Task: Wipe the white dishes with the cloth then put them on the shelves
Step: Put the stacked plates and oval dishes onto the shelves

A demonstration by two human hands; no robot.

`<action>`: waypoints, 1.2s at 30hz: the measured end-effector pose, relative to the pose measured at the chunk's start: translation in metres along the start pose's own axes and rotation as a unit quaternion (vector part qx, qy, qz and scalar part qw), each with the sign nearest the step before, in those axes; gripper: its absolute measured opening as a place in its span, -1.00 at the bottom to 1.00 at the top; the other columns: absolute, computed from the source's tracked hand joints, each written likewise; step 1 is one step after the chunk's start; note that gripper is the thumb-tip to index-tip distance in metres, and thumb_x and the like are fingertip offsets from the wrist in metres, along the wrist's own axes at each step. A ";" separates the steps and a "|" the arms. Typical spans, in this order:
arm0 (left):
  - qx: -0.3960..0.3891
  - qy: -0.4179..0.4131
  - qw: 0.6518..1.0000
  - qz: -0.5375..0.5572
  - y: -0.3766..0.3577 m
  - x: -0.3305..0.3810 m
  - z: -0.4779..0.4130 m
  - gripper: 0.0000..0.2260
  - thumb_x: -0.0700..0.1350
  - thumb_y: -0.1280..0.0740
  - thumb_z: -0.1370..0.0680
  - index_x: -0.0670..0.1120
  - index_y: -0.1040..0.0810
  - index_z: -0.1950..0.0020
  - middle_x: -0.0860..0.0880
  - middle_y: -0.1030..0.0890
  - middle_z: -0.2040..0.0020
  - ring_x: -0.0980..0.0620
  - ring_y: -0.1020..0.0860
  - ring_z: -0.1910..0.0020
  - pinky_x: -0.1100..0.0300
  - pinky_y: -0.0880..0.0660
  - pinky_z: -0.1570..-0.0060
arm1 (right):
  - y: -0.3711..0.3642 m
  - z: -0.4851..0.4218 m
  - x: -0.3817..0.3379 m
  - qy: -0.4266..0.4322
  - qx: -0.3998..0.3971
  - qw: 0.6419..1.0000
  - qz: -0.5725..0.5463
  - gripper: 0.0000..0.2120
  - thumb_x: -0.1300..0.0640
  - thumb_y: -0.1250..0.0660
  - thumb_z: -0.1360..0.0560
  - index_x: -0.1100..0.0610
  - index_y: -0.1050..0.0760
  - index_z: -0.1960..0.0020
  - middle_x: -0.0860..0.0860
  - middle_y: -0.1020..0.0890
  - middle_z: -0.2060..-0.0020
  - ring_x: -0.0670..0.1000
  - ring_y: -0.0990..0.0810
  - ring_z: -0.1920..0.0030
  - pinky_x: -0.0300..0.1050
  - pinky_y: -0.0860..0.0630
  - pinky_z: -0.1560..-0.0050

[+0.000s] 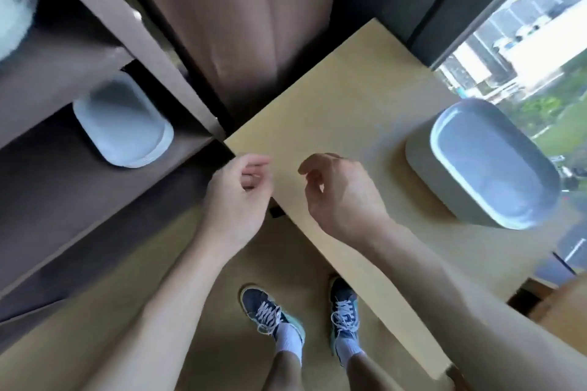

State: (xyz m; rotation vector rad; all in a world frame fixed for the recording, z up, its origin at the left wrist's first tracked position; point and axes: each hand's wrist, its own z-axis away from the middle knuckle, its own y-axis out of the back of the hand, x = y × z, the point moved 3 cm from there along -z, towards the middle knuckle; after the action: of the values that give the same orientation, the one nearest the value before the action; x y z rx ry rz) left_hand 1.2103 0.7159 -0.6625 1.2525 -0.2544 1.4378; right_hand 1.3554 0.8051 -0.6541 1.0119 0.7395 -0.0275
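Observation:
One white oblong dish (124,124) lies on a dark brown shelf (79,194) at the left. A second white oblong dish (495,165) sits on a pale grey cloth (419,159) on the tan table (343,98) at the right. My left hand (238,194) hovers at the table's near left corner with fingers loosely curled, holding nothing. My right hand (340,194) hangs above the table's front edge, also loosely curled and empty. Both hands are well apart from either dish.
The shelf unit has an upper level (57,51) with a blurred white-grey thing (12,9) at the top left. A brown curtain (228,19) hangs behind the table, a window (540,51) is at the right, and my feet (298,314) stand on the tan floor.

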 end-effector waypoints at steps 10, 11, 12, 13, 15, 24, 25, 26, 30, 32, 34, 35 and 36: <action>-0.145 -0.084 0.981 -0.100 -0.189 0.148 -0.030 -0.62 -0.03 -0.41 -0.58 0.01 -0.50 -0.39 0.05 -0.57 -0.19 0.06 -0.59 -0.11 0.09 -0.55 -0.17 | 0.142 0.089 0.183 -0.277 0.279 0.919 -0.022 -0.77 0.13 -0.33 -0.55 0.03 -0.53 -0.20 -0.02 -0.44 -0.14 0.05 -0.40 -0.24 -0.11 -0.33 -0.16; -0.151 -0.082 0.977 -0.124 -0.200 0.150 -0.035 -0.60 -0.03 -0.42 -0.57 -0.01 -0.49 -0.40 0.02 -0.56 -0.24 0.02 -0.57 -0.17 0.08 -0.53 -0.20 | 0.141 0.095 0.197 -0.309 0.291 0.905 -0.017 -0.69 0.11 -0.34 -0.54 0.04 -0.48 -0.28 0.03 -0.43 -0.18 0.08 -0.37 -0.26 -0.08 -0.31 -0.21; -0.155 -0.083 0.975 -0.138 -0.209 0.150 -0.040 -0.61 -0.03 -0.43 -0.56 -0.02 -0.51 -0.38 0.01 -0.58 -0.24 -0.01 -0.56 -0.20 0.07 -0.52 -0.20 | 0.139 0.098 0.205 -0.331 0.299 0.895 -0.013 -0.60 0.10 -0.36 -0.54 0.04 -0.42 -0.36 0.07 -0.41 -0.22 0.11 -0.36 -0.28 -0.04 -0.30 -0.27; -0.157 -0.086 0.972 -0.151 -0.215 0.149 -0.046 -0.65 -0.04 -0.44 -0.55 -0.03 -0.53 -0.32 0.00 -0.61 -0.20 -0.04 -0.57 -0.19 0.09 -0.51 -0.15 | 0.134 0.101 0.211 -0.345 0.298 0.890 -0.013 -0.52 0.08 -0.37 -0.55 0.02 -0.35 -0.44 0.08 -0.39 -0.25 0.12 -0.36 -0.29 0.00 -0.30 -0.31; -0.157 -0.085 0.969 -0.171 -0.222 0.149 -0.051 -0.75 -0.05 -0.45 -0.52 -0.08 -0.59 -0.16 -0.02 -0.66 -0.07 -0.10 -0.60 -0.10 0.09 -0.50 0.02 | 0.120 0.105 0.223 -0.383 0.286 0.876 -0.068 -0.41 0.03 -0.35 -0.58 0.03 -0.22 -0.54 0.06 -0.33 -0.35 0.02 -0.37 -0.30 -0.04 -0.33 -0.28; -0.132 -0.066 0.976 -0.160 -0.228 0.149 -0.051 -0.85 -0.14 -0.45 -0.48 -0.21 -0.56 0.13 -0.01 -0.50 0.29 -0.08 -0.41 0.27 0.12 -0.33 0.30 | 0.090 0.100 0.230 -0.453 0.316 0.774 -0.310 -0.85 0.16 -0.22 -0.57 0.15 -0.45 0.17 0.19 -0.56 0.02 0.01 -0.40 0.34 -0.14 -0.28 0.32; -0.127 -0.064 0.978 -0.154 -0.229 0.149 -0.050 -0.85 -0.14 -0.44 -0.48 -0.22 -0.57 0.13 -0.03 -0.52 0.27 -0.08 -0.41 0.27 0.13 -0.33 0.30 | 0.091 0.099 0.229 -0.457 0.318 0.774 -0.302 -0.84 0.17 -0.21 -0.57 0.15 -0.43 0.19 0.16 -0.54 0.05 0.00 -0.37 0.36 -0.14 -0.26 0.36; -0.123 -0.062 0.980 -0.147 -0.230 0.148 -0.049 -0.86 -0.15 -0.43 -0.48 -0.22 -0.57 0.14 -0.04 -0.52 0.26 -0.08 -0.40 0.27 0.13 -0.33 0.30 | 0.092 0.099 0.228 -0.459 0.317 0.777 -0.293 -0.83 0.18 -0.20 -0.57 0.15 -0.41 0.20 0.13 -0.53 0.06 -0.01 -0.35 0.38 -0.14 -0.23 0.39; -0.103 -0.062 0.985 -0.126 -0.232 0.147 -0.046 -0.76 -0.19 -0.41 -0.46 -0.09 -0.38 0.32 0.02 -0.37 0.37 -0.04 -0.28 0.35 0.23 -0.22 0.49 | 0.095 0.100 0.226 -0.464 0.308 0.785 -0.271 -0.81 0.20 -0.18 -0.58 0.22 -0.47 0.17 0.19 -0.60 0.00 -0.01 -0.36 0.36 -0.14 -0.20 0.42; -0.094 -0.064 0.987 -0.118 -0.232 0.147 -0.044 -0.72 -0.20 -0.40 -0.46 -0.06 -0.34 0.34 0.05 -0.35 0.40 -0.02 -0.26 0.38 0.30 -0.16 0.56 | 0.097 0.101 0.223 -0.463 0.314 0.783 -0.274 -0.81 0.22 -0.18 -0.57 0.20 -0.44 0.21 0.22 -0.61 -0.02 0.02 -0.37 0.31 -0.13 -0.20 0.39; -0.086 -0.062 0.989 -0.106 -0.231 0.148 -0.040 -0.73 -0.21 -0.39 -0.47 -0.06 -0.36 0.34 0.06 -0.36 0.41 -0.01 -0.27 0.40 0.30 -0.19 0.55 | 0.098 0.101 0.221 -0.456 0.327 0.775 -0.290 -0.80 0.23 -0.19 -0.56 0.16 -0.39 0.24 0.24 -0.60 -0.03 0.07 -0.40 0.19 -0.15 -0.27 0.25; -0.082 -0.060 0.990 -0.100 -0.231 0.148 -0.039 -0.75 -0.21 -0.39 -0.48 -0.06 -0.37 0.33 0.06 -0.37 0.40 -0.01 -0.29 0.39 0.27 -0.22 0.51 | 0.098 0.102 0.220 -0.452 0.335 0.771 -0.299 -0.80 0.23 -0.20 -0.56 0.14 -0.37 0.25 0.24 -0.60 -0.03 0.09 -0.41 0.14 -0.15 -0.29 0.17; -0.079 -0.059 0.990 -0.096 -0.230 0.148 -0.036 -0.76 -0.20 -0.39 -0.49 -0.06 -0.38 0.32 0.06 -0.38 0.40 -0.01 -0.30 0.39 0.23 -0.25 0.48 | 0.099 0.102 0.220 -0.449 0.341 0.767 -0.306 -0.80 0.22 -0.21 -0.56 0.13 -0.37 0.25 0.23 -0.60 -0.02 0.09 -0.42 0.11 -0.13 -0.30 0.13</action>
State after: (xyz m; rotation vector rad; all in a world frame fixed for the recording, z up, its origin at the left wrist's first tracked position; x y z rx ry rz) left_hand 1.4126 0.9040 -0.6719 1.1999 -0.3125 1.1586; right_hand 1.6131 0.8484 -0.6733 1.2171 0.0965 -1.3578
